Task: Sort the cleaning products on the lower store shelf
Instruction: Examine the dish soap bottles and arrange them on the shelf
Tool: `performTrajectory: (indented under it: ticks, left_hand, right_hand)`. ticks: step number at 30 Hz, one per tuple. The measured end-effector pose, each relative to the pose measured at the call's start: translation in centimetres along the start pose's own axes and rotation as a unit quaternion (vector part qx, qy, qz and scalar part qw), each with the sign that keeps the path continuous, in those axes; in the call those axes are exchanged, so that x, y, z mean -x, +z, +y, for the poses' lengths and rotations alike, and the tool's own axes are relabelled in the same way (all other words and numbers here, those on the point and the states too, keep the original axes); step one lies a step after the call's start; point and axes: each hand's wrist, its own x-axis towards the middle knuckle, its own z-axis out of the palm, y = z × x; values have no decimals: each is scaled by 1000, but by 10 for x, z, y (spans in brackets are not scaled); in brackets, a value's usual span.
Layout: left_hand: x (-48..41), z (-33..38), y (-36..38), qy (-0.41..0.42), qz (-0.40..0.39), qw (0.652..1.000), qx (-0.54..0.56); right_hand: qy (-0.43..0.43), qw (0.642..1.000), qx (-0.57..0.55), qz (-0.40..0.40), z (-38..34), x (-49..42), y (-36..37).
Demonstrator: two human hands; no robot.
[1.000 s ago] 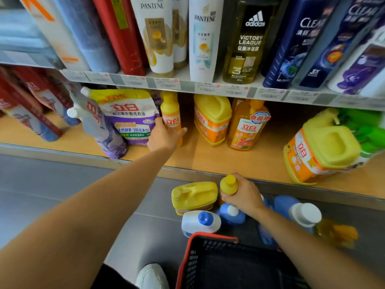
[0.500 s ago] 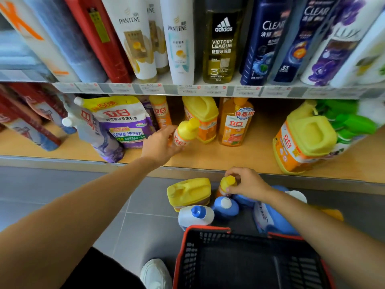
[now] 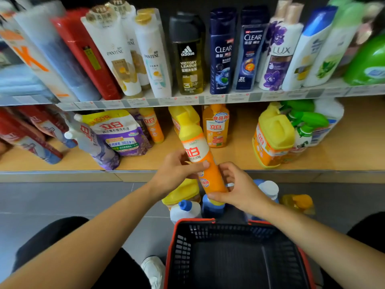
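Store shelving is filling the upper half of the frame, with the upper shelf [image 3: 187, 100] carrying a row of tall shampoo and body-wash bottles [image 3: 187, 59] and the lower shelf [image 3: 239, 159], a wooden board, running across the middle. Grey floor tiles [image 3: 62, 201] are stretching below it. At the bottom centre a black basket [image 3: 179, 243] with a red rim is sitting open.

On the lower shelf, red refill packs [image 3: 31, 134] are leaning at the far left, and a purple and white detergent pouch [image 3: 118, 132] is standing near them with a slim orange bottle [image 3: 153, 127] just behind its right edge. A squat orange bottle [image 3: 216, 128] is standing at the centre back, and a big yellow jug [image 3: 273, 138] is tilting at the right, touching the green spray bottles [image 3: 306, 122] beside it.

At the frame centre, in front of the lower shelf's edge, both hands are holding the yellow-capped dish-soap bottle [image 3: 198, 151] in the air, its cap pointing up and a little left. The left hand [image 3: 177, 170] is gripping its middle with the thumb lying across the front, and the right hand [image 3: 239, 186] is curling round its bottom end.

Under the hands, on the floor, a second yellow jug [image 3: 181, 193], a white bottle with a blue cap [image 3: 184, 211] and a blue bottle [image 3: 210, 207] are crowding against the basket
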Motion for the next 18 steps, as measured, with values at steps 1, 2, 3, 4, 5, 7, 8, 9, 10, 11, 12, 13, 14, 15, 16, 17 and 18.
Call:
performTrajectory:
  ticks: [1,2,3,4,5,7,8,9,10,11,12,13,14,15,16,17,18]
  left_hand:
    - [2,-1,6,-19,1,1000,23]
    - [2,-3,11,-34,3,999,40]
    - [2,-5,15,-44,7,998,53]
    - [1,-7,19,-51,15,997,63]
    - [-1,-8,21,-55,26,996,72]
    - [-6,-8,21,-59,49,992,104]
    - [-10,-7,20,-58,53,988,130]
    - [-13,-6,18,-56,54,985,156]
    - [-17,-5,16,-55,52,981,179]
    - [-19,-4,14,-54,46,978,195]
    - [-22,-3,13,-52,38,977,203]
    - [-23,-3,12,-50,28,976,208]
    - [-25,-2,12,-49,20,976,212]
    - [-25,-1,12,-47,16,975,215]
    - [-26,-1,13,-43,15,976,213]
    - [-26,-1,14,-37,16,978,206]
    - [-26,-1,15,-30,22,980,195]
  right_hand:
    - [0,1000,-15,24,2,5,2]
    - [2,999,-31,44,5,9,3]
    - [8,997,-54,54,7,13,3]
    - [19,995,-86,54,8,17,4]
    - [33,991,-125,46,10,20,4]
    - [64,977,-203,17,13,27,6]
    - [83,968,-236,4,14,31,6]
    - [103,959,-265,-9,14,34,7]
    - [123,949,-289,-23,15,37,7]
    - [137,940,-310,-38,15,39,8]
    - [143,931,-331,-52,15,41,8]
    - [144,924,-349,-60,14,42,8]
    - [145,918,-363,-61,14,43,8]
    - [149,915,-371,-58,12,44,7]
    - [153,913,-374,-56,10,45,7]
    - [152,915,-370,-55,8,46,7]
    - [145,920,-360,-55,6,47,7]
